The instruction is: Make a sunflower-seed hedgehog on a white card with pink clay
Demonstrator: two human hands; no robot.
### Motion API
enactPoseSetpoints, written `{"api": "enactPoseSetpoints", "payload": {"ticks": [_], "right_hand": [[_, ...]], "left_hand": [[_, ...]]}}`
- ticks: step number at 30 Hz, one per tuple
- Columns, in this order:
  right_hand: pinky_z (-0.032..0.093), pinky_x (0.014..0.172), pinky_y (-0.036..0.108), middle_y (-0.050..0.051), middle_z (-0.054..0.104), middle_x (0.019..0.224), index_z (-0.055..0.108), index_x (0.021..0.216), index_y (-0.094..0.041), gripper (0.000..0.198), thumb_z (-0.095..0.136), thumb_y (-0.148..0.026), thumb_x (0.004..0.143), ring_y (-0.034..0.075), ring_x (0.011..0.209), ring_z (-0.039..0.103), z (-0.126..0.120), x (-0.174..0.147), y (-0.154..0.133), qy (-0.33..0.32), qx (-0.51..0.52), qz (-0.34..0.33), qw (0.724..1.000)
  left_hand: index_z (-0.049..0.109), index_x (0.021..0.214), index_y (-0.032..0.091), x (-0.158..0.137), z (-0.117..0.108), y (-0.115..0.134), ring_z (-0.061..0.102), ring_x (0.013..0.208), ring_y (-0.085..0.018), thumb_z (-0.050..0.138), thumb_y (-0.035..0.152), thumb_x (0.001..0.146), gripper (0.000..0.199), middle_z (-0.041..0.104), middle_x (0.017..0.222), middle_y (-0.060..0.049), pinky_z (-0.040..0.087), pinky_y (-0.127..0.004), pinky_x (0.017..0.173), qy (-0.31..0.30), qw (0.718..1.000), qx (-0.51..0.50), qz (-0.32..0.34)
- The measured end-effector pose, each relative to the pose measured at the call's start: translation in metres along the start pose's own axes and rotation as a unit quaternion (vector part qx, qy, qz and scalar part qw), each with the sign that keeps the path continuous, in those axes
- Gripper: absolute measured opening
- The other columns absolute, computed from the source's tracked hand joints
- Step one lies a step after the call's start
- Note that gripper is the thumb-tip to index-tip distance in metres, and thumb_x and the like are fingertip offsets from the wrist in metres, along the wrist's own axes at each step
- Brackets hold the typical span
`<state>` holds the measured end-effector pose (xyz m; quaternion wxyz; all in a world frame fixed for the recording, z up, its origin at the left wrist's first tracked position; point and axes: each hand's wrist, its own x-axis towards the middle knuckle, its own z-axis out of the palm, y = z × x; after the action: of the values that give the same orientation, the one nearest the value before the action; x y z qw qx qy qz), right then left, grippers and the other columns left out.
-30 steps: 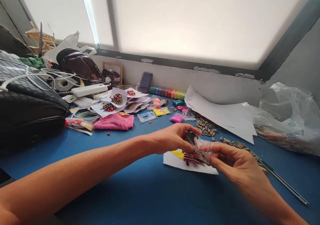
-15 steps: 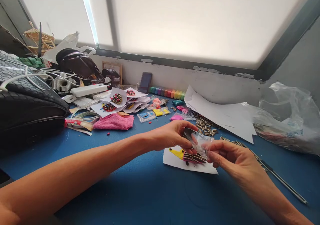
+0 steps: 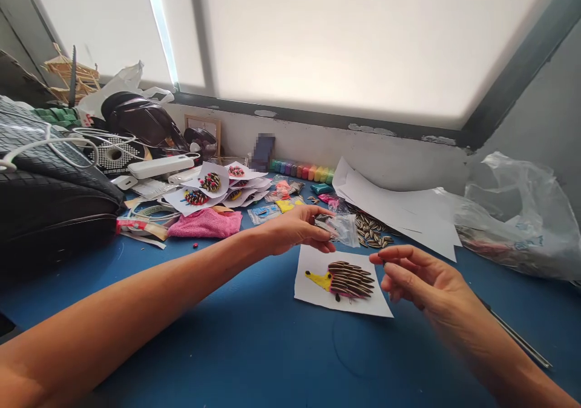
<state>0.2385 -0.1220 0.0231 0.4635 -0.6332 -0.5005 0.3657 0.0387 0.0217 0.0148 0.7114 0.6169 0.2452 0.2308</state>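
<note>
My left hand [image 3: 297,231] pinches a small clear plastic bag [image 3: 347,230] with something dark in it, above the far edge of a white sheet [image 3: 311,296]. On that sheet lies a hedgehog picture [image 3: 350,279]: yellow clay head, black nose and eye, striped sunflower seeds as spines, a little pink and one black foot beneath. To the right of the sheet, my right hand [image 3: 422,279] holds a tiny black bit [image 3: 382,262] between thumb and forefinger, apart from the paper. It looks like clay.
Loose sunflower seeds [image 3: 373,231] and white paper sheets [image 3: 399,208] lie beyond my hands. Metal tweezers-like sticks [image 3: 521,338] rest at right, below a plastic bag [image 3: 512,214]. At left are finished seed pictures [image 3: 211,181], a pink cloth [image 3: 206,223] and a black bag [image 3: 54,196].
My hands have moved apart. The left drew the plastic bag up and away, uncovering the hedgehog's seed spines; the right came off the bag with a tiny black bit.
</note>
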Motion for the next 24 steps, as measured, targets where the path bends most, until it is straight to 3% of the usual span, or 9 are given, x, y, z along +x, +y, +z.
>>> {"api": "enactPoseSetpoints", "payload": {"ticks": [5,7,10,13,16,20,24], "right_hand": [[0.049,0.056,0.025,0.006,0.065,0.063,0.068,0.068,-0.022,0.026,0.073,-0.048,0.071,0.024,0.085,0.065,0.000,-0.003,-0.003,-0.005,0.023,-0.021,1.000],[0.048,0.054,0.026,0.005,0.064,0.060,0.067,0.065,-0.022,0.027,0.070,-0.048,0.072,0.023,0.078,0.064,-0.001,-0.004,-0.006,-0.003,0.009,-0.031,0.999],[0.047,0.052,0.028,0.003,0.064,0.058,0.071,0.071,-0.021,0.032,0.070,-0.053,0.070,0.014,0.053,0.053,-0.003,-0.002,-0.009,0.002,-0.016,-0.020,1.000],[0.046,0.052,0.028,0.005,0.069,0.068,0.074,0.074,-0.020,0.039,0.077,-0.058,0.063,0.012,0.050,0.051,-0.003,0.000,-0.011,0.006,-0.016,0.007,1.000],[0.046,0.053,0.028,0.003,0.067,0.062,0.076,0.077,-0.020,0.042,0.080,-0.058,0.060,0.012,0.050,0.051,-0.006,0.001,-0.013,0.011,-0.027,0.017,0.999],[0.046,0.053,0.026,0.000,0.062,0.057,0.077,0.075,-0.021,0.041,0.084,-0.056,0.056,0.011,0.051,0.050,-0.014,0.000,-0.013,0.050,-0.026,0.006,0.998],[0.047,0.055,0.026,0.001,0.063,0.061,0.079,0.080,-0.020,0.043,0.084,-0.055,0.056,0.012,0.054,0.052,-0.021,-0.001,-0.011,0.068,-0.016,0.000,0.998]], "left_hand": [[0.050,0.121,0.009,0.008,-0.011,-0.011,0.066,0.069,-0.013,0.062,0.013,0.082,0.041,0.065,0.078,-0.004,0.050,-0.023,0.061,0.077,0.979,0.185,0.030],[0.052,0.121,0.009,0.012,-0.016,-0.019,0.063,0.068,-0.014,0.062,0.015,0.080,0.042,0.062,0.074,-0.001,0.049,-0.023,0.058,0.106,0.966,0.233,0.040],[0.058,0.115,0.013,0.016,-0.023,-0.029,0.062,0.084,-0.020,0.065,0.012,0.073,0.042,0.064,0.085,-0.004,0.052,-0.031,0.076,0.153,0.933,0.318,0.075],[0.061,0.111,0.016,0.018,-0.028,-0.035,0.055,0.109,-0.026,0.066,0.011,0.070,0.042,0.062,0.111,-0.009,0.043,-0.040,0.100,0.191,0.894,0.390,0.111],[0.061,0.115,0.016,0.017,-0.030,-0.036,0.052,0.117,-0.029,0.066,0.013,0.072,0.044,0.057,0.121,-0.012,0.038,-0.044,0.106,0.204,0.866,0.436,0.134],[0.060,0.119,0.016,0.011,-0.018,-0.032,0.044,0.128,-0.028,0.060,0.011,0.080,0.039,0.051,0.132,-0.013,0.031,-0.043,0.112,0.183,0.838,0.469,0.208],[0.067,0.106,0.018,0.006,0.002,-0.031,0.058,0.107,-0.022,0.057,0.022,0.090,0.019,0.065,0.112,-0.009,0.044,-0.033,0.099,0.042,0.829,0.490,0.266]]}}
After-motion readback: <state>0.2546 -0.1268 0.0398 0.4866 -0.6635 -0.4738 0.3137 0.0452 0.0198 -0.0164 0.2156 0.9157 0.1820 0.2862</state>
